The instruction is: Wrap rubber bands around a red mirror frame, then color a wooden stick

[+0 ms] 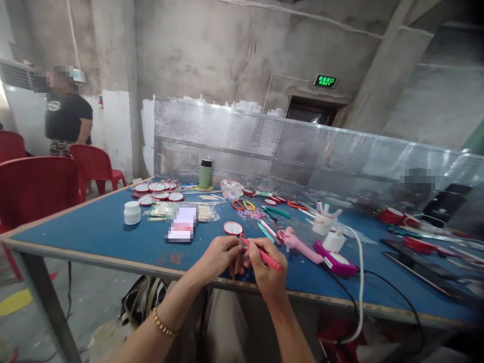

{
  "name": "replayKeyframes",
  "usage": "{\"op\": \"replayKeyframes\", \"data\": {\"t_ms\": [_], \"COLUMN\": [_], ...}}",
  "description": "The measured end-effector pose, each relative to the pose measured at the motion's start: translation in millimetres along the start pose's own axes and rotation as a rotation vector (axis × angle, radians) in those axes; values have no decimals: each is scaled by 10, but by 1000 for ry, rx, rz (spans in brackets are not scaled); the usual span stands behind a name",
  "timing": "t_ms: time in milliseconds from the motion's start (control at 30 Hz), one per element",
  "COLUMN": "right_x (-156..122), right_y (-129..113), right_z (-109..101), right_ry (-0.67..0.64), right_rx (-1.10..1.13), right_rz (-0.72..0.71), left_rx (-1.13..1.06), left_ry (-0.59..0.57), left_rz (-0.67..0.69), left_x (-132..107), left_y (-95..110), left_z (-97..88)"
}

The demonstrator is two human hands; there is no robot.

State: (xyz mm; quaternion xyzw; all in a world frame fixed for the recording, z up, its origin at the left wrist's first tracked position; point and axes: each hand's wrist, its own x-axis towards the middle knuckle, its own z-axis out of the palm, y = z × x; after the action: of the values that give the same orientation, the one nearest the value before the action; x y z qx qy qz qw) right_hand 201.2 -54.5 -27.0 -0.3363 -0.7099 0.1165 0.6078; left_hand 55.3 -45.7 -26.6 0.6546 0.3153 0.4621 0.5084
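My left hand (pixel 227 254) is closed, its fingertips pinched round a thin wooden stick (pixel 238 263) that points down toward the table edge. Just beyond those fingers is a small drum (pixel 232 228) with a white face and red rim; whether the stick joins it is hidden. In my right hand (pixel 266 262) is a pinkish-red pen (pixel 269 256), its tip reaching up and left to the drum's lower right edge. Both hands are close together above the front edge of the blue table (pixel 113 243).
Left of my hands are a phone (pixel 182 223), a white jar (pixel 132 213), packed sticks (pixel 207 212) and several small drums (pixel 157 187). A green bottle (pixel 205 174) stands behind. To the right are scissors (pixel 247 205), a pink tool (pixel 302 247), a purple device (pixel 338 261) and cables.
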Motion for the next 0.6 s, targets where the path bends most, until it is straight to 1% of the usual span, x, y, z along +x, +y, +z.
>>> {"op": "replayKeyframes", "data": {"t_ms": [400,600], "right_x": [12,-5], "right_y": [3,35], "right_z": [1,1], "right_ry": [-12,28], "right_rx": [-12,1], "right_rz": [-11,19], "left_rx": [-3,-29], "left_ry": [-6,-1], "left_rz": [7,-15], "left_x": [6,-11], "left_y": [-15,34], "left_z": [-7,7]}}
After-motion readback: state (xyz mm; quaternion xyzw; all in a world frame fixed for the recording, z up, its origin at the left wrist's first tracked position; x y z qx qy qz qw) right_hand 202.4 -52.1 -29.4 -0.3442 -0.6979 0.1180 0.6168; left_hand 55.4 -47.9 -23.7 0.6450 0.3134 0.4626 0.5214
